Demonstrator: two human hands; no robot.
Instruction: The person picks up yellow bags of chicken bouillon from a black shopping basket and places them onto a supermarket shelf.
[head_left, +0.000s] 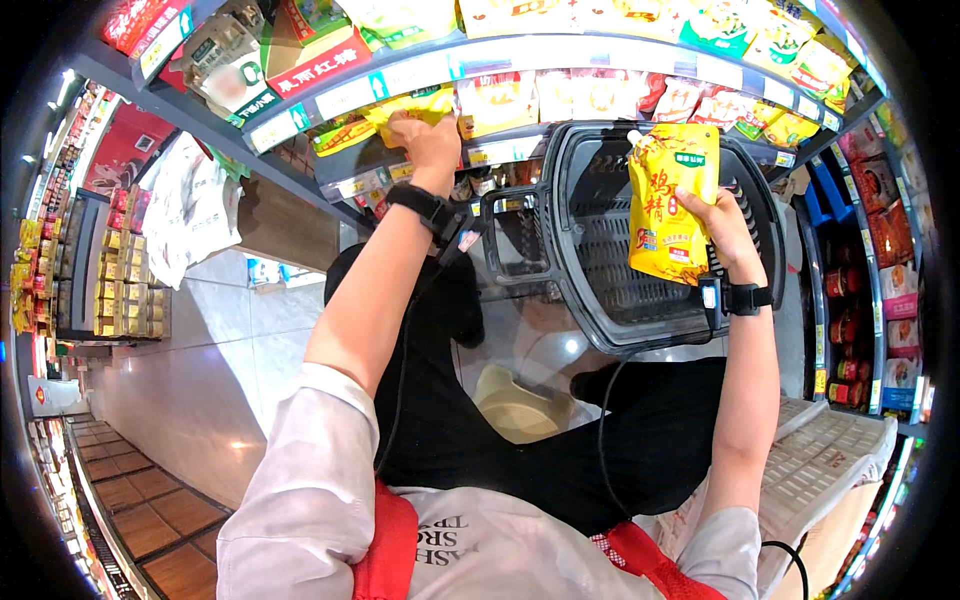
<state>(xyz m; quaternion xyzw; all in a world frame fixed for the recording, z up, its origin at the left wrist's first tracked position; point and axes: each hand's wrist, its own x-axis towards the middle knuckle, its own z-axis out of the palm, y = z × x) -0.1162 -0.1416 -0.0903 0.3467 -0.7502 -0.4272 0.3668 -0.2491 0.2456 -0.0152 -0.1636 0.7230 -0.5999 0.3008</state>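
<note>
My right hand (724, 221) grips a yellow spouted pouch of chicken bouillon seasoning (667, 210) by its side edge. The pouch is upright, its printed front faces me, and its white spout is at the top left. Beneath it stands a black plastic shopping basket (600, 326), whose slatted inside is partly hidden by the pouch. At the lower shelf, my left hand (429, 146) has its fingers around the front of a yellow pouch (431, 109); the fingertips are partly hidden. Another yellow packet (341, 139) lies just left of that hand.
Price-label rails (585, 56) edge the shelves in front, with bagged goods on them. A beige plastic stool (517, 405) stands between my legs. To the right are a pale slatted crate (832, 450) and a side shelf of jars (847, 330). A white plastic bag (187, 202) hangs at left.
</note>
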